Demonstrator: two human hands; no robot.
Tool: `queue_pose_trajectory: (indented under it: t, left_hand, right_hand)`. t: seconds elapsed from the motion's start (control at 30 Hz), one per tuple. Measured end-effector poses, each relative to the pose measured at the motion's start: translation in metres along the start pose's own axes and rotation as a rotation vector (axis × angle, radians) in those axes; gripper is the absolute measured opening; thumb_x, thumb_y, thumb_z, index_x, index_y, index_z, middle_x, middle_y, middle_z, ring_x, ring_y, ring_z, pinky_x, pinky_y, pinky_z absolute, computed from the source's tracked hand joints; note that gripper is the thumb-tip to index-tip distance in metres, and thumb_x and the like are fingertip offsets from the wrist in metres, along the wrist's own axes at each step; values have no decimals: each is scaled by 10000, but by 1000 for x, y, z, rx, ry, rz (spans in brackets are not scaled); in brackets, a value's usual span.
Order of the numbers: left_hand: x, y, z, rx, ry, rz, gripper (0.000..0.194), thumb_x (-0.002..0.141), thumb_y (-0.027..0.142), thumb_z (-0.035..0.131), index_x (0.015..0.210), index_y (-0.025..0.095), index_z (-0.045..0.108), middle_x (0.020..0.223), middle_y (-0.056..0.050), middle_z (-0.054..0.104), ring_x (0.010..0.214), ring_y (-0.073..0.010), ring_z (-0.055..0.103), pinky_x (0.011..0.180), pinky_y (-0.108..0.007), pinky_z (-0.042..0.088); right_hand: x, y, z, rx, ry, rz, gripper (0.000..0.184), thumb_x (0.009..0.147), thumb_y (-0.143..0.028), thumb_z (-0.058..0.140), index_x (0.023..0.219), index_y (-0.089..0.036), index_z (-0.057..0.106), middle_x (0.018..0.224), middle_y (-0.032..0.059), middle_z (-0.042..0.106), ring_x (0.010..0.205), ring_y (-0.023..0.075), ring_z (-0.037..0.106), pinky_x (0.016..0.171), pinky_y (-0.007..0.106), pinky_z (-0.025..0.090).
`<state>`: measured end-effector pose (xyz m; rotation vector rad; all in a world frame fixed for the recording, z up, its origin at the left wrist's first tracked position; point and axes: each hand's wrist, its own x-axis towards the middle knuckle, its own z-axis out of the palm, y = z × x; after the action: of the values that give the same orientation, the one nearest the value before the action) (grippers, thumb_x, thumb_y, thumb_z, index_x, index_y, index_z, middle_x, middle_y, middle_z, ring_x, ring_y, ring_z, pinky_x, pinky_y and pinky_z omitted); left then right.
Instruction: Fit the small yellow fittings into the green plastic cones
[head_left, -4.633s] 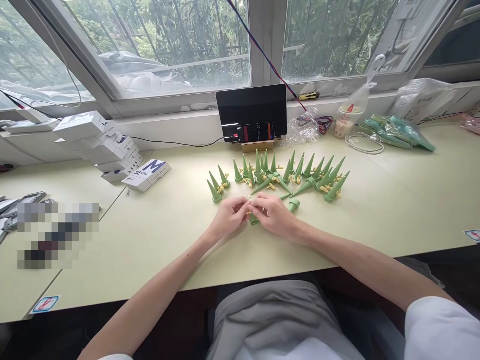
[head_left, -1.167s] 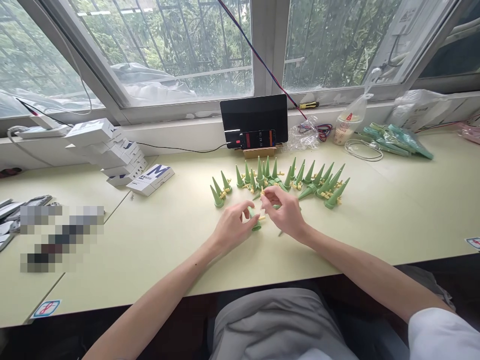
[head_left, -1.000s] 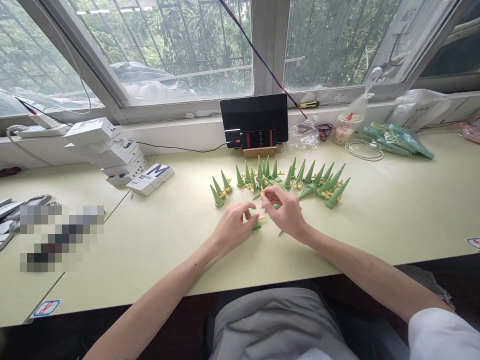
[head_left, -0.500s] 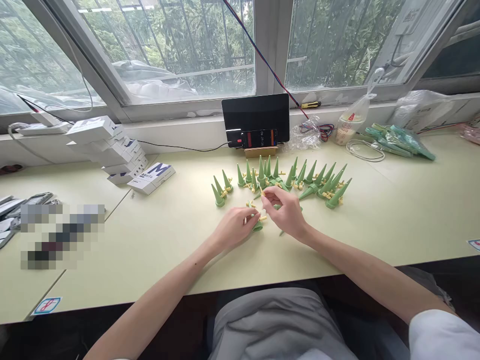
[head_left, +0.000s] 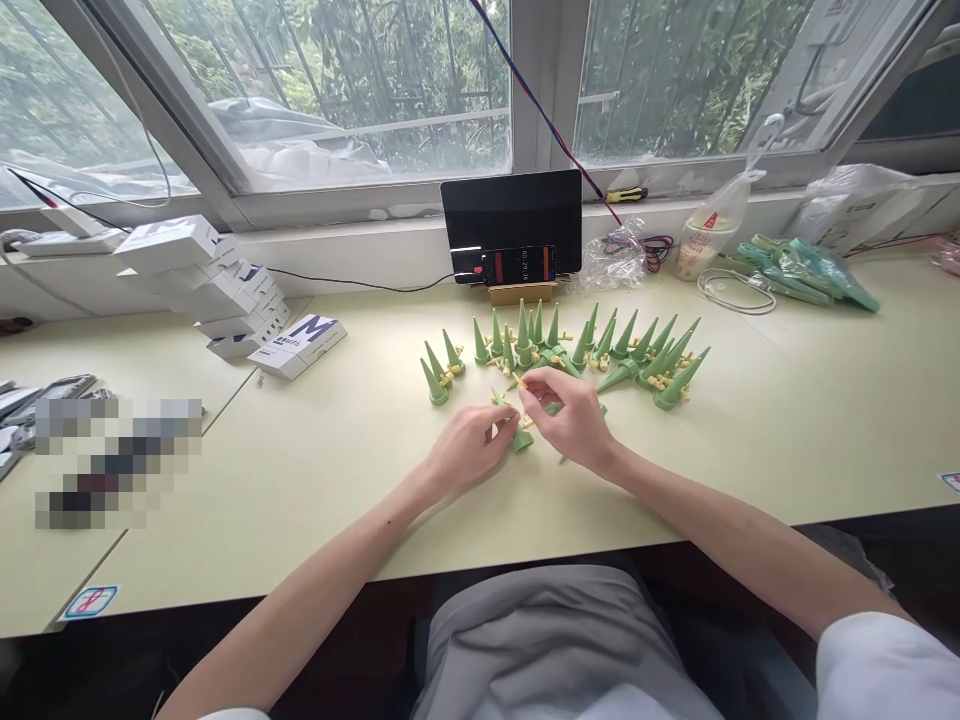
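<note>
Below the row of spikes, my left hand is closed, its thumb and fingertips pinched on a green plastic spike. That spike lies tilted, with its round base toward me and its pointed end partly hidden behind my fingers. My right hand is also closed, holding a small yellow plastic piece at its fingertips just above and right of my left hand. Other green spikes with yellow valves stand in an uneven row beyond both hands. A few green pieces lie partly hidden under my right hand.
A phone leans on a black tablet at the back. White boxes are stacked at the left. A bagged cup, a cable and green bagged items sit at the back right.
The camera view has shifted slightly. Both hands stay close together with nearly the same holds; the green spike at my left hand has turned a little, its base moving slightly right.
</note>
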<state>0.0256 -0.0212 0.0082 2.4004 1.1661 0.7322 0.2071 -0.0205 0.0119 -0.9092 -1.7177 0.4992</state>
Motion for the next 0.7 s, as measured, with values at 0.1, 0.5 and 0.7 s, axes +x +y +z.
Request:
queue_pose_trajectory:
  t: [0.1, 0.5, 0.7]
  left_hand:
    - [-1, 1, 1, -16, 2, 17, 218, 905, 127, 505, 942, 184, 713, 685, 6, 665, 539, -101, 486, 599, -218, 377]
    - [0, 4, -1, 21, -46, 77, 229, 874, 96, 486, 956, 183, 682, 785, -17, 651, 631, -122, 534, 616, -235, 403]
    - [-2, 5, 1, 172, -122, 91, 290, 854, 116, 489, 1030, 220, 693, 841, -38, 653, 727, -171, 591, 664, -269, 425]
  right_hand:
    - [-1, 0, 0, -13, -20, -14, 63, 921, -205, 573, 946, -192, 629, 861, 40, 693, 739, 161, 671, 692, 290, 580]
    - [-1, 1, 1, -14, -46, -18, 69, 920, -196, 571, 938, -193, 637, 845, 38, 699, 738, 162, 670, 667, 281, 576]
    - [0, -1, 0, -25, -10, -8, 77, 923, -230, 573, 936, -196, 642, 855, 47, 704, 737, 171, 669, 666, 293, 576]
